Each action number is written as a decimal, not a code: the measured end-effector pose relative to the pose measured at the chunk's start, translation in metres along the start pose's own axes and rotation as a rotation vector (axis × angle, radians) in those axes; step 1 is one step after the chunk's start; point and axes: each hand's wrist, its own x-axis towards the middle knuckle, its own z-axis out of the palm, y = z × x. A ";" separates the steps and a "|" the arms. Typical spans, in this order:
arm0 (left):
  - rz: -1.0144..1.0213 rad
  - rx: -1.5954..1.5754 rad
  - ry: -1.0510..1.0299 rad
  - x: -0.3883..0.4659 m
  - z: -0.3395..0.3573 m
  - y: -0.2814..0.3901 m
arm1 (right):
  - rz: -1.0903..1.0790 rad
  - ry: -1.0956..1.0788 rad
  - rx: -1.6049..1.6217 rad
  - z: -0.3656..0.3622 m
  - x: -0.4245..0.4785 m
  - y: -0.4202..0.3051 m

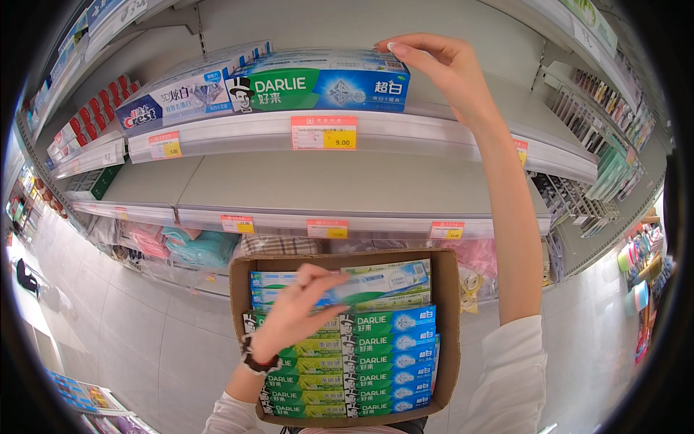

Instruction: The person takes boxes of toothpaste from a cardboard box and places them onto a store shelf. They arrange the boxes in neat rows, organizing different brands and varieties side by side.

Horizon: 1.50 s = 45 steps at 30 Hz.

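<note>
My left hand (pixel 298 317) grips one end of a blue and green toothpaste box (pixel 379 283), slightly blurred, above an open cardboard carton (pixel 454 325). Inside the carton stand two columns of Darlie toothpaste boxes (pixel 387 361), with more boxes lying flat at its far end. Up on the shelf, my right hand (pixel 434 54) has its thumb and fingertips at the top right corner of a Darlie box (pixel 325 89) at the front of a row. Whether the fingers press on that box or only rest there I cannot tell. Crest toothpaste boxes (pixel 173 103) adjoin this row on the left.
Price tags line the upper shelf edge (pixel 423 127) and the lower shelf edge (pixel 379 222). Bagged textiles (pixel 203 244) lie beneath. Red and white boxes (pixel 92 116) stand at left; toothbrush packs (pixel 612 168) hang on racks at right. The carton is close to my body.
</note>
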 end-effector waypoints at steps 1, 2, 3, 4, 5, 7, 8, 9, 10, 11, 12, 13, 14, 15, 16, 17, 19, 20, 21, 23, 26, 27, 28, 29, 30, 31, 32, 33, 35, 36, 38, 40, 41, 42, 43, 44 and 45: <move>0.029 -0.008 0.047 0.006 -0.013 0.003 | -0.002 0.021 0.024 -0.002 -0.001 0.001; 0.083 0.030 0.118 0.011 -0.027 0.008 | -0.004 0.027 0.033 -0.004 -0.002 0.000; 0.130 0.076 0.196 0.013 -0.040 0.010 | -0.011 0.027 0.054 -0.002 -0.001 -0.002; 0.161 0.119 0.304 0.013 -0.048 0.008 | -0.017 0.028 0.073 -0.001 -0.001 -0.003; 0.144 0.063 0.395 0.015 -0.053 0.008 | -0.011 0.014 0.100 -0.002 0.000 -0.003; 0.110 -0.054 0.579 0.020 -0.059 0.009 | 0.001 -0.016 0.150 -0.002 0.003 -0.003; 0.083 -0.140 0.640 0.025 -0.060 0.012 | 0.005 -0.038 0.151 -0.003 0.003 -0.004; 0.057 -0.232 0.697 0.033 -0.058 0.017 | 0.011 -0.058 0.146 -0.006 0.002 -0.004; 0.032 -0.316 0.760 0.040 -0.058 0.022 | 0.010 -0.082 0.147 -0.007 0.003 -0.005; 0.029 -0.355 0.776 0.048 -0.059 0.026 | 0.002 -0.102 0.154 -0.007 0.003 -0.006; 0.025 -0.398 0.792 0.057 -0.058 0.030 | -0.004 -0.124 0.159 -0.007 0.003 -0.007; 0.022 -0.441 0.808 0.064 -0.059 0.032 | -0.009 -0.146 0.163 -0.007 0.002 -0.008; 0.030 -0.453 0.786 0.071 -0.060 0.031 | -0.001 -0.141 0.144 -0.006 0.001 -0.007; 0.027 -0.469 0.779 0.076 -0.062 0.031 | 0.005 -0.137 0.130 -0.004 0.000 -0.007; 0.024 -0.484 0.772 0.082 -0.063 0.031 | 0.011 -0.132 0.115 -0.003 -0.001 -0.008; 0.021 -0.500 0.765 0.087 -0.063 0.032 | 0.025 -0.150 0.106 -0.003 -0.002 -0.010; 0.056 -0.505 0.732 0.097 -0.064 0.033 | 0.056 -0.174 0.081 -0.005 -0.005 -0.015; 0.080 -0.497 0.716 0.101 -0.065 0.035 | 0.089 -0.191 0.088 -0.006 -0.004 -0.015; 0.102 -0.488 0.702 0.104 -0.065 0.037 | 0.122 -0.209 0.098 -0.008 -0.003 -0.013; 0.164 -0.421 0.709 0.111 -0.068 0.040 | 0.176 -0.215 0.154 -0.012 -0.001 -0.012; 0.302 -0.384 0.761 0.130 -0.073 0.039 | 0.271 -0.080 0.275 -0.013 -0.005 -0.011; 0.321 -0.395 0.809 0.139 -0.077 0.042 | 0.317 0.032 0.313 -0.005 -0.006 -0.013; 0.341 -0.406 0.856 0.148 -0.083 0.046 | 0.362 0.145 0.350 -0.001 -0.006 -0.015; 0.360 -0.417 0.903 0.157 -0.088 0.049 | 0.344 0.092 0.359 -0.002 -0.004 -0.015; 0.385 -0.385 0.925 0.166 -0.095 0.050 | 0.326 0.037 0.370 -0.004 0.000 -0.013; 0.377 -0.374 0.882 0.176 -0.100 0.049 | 0.311 -0.013 0.374 -0.008 0.002 -0.010; 0.368 -0.363 0.841 0.186 -0.104 0.047 | 0.308 0.018 0.397 -0.010 0.003 -0.008; 0.356 -0.343 0.803 0.193 -0.109 0.044 | 0.303 0.043 0.428 -0.008 0.004 -0.005; 0.274 -0.038 0.759 0.209 -0.113 0.040 | 0.324 0.133 0.453 -0.010 0.003 0.000; 0.236 0.109 0.732 0.218 -0.115 0.040 | 0.343 0.194 0.452 -0.014 0.003 -0.001; 0.295 0.270 0.632 0.232 -0.124 0.033 | 0.386 0.240 0.466 -0.013 0.004 0.002; 0.246 0.290 0.474 0.244 -0.133 0.034 | 0.437 0.231 0.467 -0.013 0.006 0.005; 0.212 0.313 0.462 0.250 -0.136 0.036 | 0.443 0.240 0.453 -0.013 0.005 0.006; 0.177 0.334 0.450 0.256 -0.138 0.039 | 0.449 0.248 0.435 -0.012 0.004 0.002; 0.142 0.355 0.438 0.261 -0.140 0.039 | 0.454 0.256 0.419 -0.011 0.004 0.000; 0.110 0.321 0.397 0.267 -0.145 0.037 | 0.461 0.239 0.415 -0.011 0.004 0.001; 0.084 0.285 0.354 0.273 -0.149 0.037 | 0.466 0.227 0.408 -0.013 0.004 0.002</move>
